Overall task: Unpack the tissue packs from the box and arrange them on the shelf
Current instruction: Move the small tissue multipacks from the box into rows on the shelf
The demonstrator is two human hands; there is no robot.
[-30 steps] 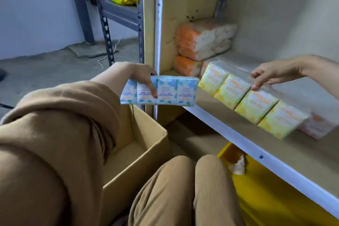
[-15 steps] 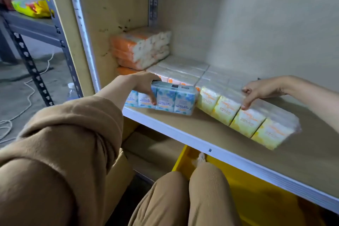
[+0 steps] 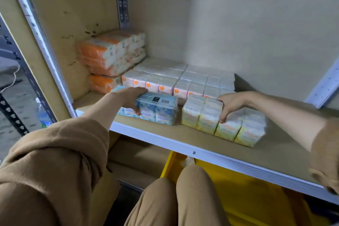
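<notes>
Touching shelf (image 3: 185,131) now (blue pack (image 3: 162,109))

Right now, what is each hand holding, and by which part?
Left hand grips the blue tissue pack over its top, thumb on the front; right hand grips the yellow tissue pack likewise, near its middle.

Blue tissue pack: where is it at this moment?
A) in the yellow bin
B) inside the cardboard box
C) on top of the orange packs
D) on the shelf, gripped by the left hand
D: the left hand grips the blue tissue pack, which sits on the shelf beside the yellow tissue pack.
</notes>
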